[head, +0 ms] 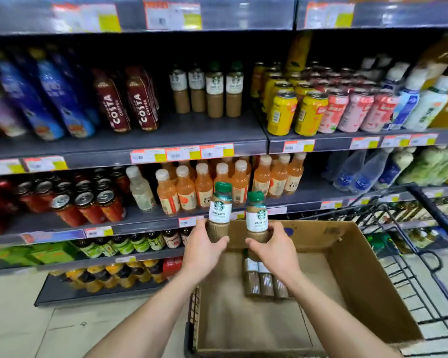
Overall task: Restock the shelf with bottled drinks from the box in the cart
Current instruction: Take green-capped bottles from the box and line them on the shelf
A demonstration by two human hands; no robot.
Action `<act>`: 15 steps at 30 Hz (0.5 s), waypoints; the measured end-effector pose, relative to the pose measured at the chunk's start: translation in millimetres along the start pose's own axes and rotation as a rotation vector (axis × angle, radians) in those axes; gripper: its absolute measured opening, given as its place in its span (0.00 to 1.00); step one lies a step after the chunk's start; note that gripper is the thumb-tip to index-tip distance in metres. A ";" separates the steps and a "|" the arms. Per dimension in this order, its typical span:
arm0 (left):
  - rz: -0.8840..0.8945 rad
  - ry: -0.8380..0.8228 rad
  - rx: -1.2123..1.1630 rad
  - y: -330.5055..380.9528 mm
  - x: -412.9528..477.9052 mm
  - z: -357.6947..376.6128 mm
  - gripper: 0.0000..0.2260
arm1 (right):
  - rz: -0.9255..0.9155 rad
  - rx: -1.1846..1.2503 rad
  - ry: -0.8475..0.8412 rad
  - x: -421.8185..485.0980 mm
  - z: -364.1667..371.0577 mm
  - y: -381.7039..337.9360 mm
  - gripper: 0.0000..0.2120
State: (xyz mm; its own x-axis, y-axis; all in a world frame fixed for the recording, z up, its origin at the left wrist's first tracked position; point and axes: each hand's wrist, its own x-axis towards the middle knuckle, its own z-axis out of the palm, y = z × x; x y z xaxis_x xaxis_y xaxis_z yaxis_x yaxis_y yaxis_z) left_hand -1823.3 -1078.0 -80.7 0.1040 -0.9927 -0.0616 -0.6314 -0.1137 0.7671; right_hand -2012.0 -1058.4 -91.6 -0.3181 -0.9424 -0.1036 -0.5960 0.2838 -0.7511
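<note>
The fingers (pixel 200 224) of the left hand (pixel 204 250) are curling round the lower body of the left latte bottle (pixel 219 213), thumb in front. The right hand (pixel 276 250) is wrapping the base of the right latte bottle (pixel 256 215) the same way. Both bottles are standing upright, long axis vertical and green caps up, just beside each other without touching. They are hovering over the far left part of the cardboard box (pixel 352 267), which is sitting in the cart (pixel 429 288). Their target, I judge, is lying up, forward and slightly left: the shelved latte row (pixel 207 91) is standing set back, with bare shelf board (pixel 192 133) showing in front of it. The left hand is sitting a little nearer that gap. In between, orange juice bottles (pixel 204 184) are crowding the shelf directly behind the raised caps, so a lift is probably needing to clear the price strip above them before going in. Costa bottles (pixel 130 104) are flanking the gap on the left and yellow cans (pixel 282 112) on the right. Low in the box, the remaining bottles (pixel 265 279) are waiting beneath the right wrist; whether they are standing or lying, I cannot tell.
</note>
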 end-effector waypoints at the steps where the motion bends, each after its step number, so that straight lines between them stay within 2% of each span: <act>1: 0.018 0.023 -0.007 0.8 -0.3 -12.8 0.25 | -0.018 0.010 0.013 -3.4 1.4 -12.0 0.27; 7: 0.092 0.147 -0.058 8.0 3.8 -71.8 0.31 | -0.125 0.048 0.062 -17.6 6.1 -71.7 0.27; 15: 0.155 0.258 -0.092 33.0 40.5 -115.7 0.23 | -0.255 0.106 0.086 12.9 -7.6 -135.7 0.29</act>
State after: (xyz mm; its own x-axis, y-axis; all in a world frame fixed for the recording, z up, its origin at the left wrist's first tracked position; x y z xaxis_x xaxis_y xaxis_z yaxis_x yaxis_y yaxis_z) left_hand -1751.0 -1117.2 16.0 0.2112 -0.9534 0.2155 -0.5842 0.0537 0.8099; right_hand -1940.9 -1107.7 13.9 -0.2320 -0.9612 0.1494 -0.5860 0.0155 -0.8102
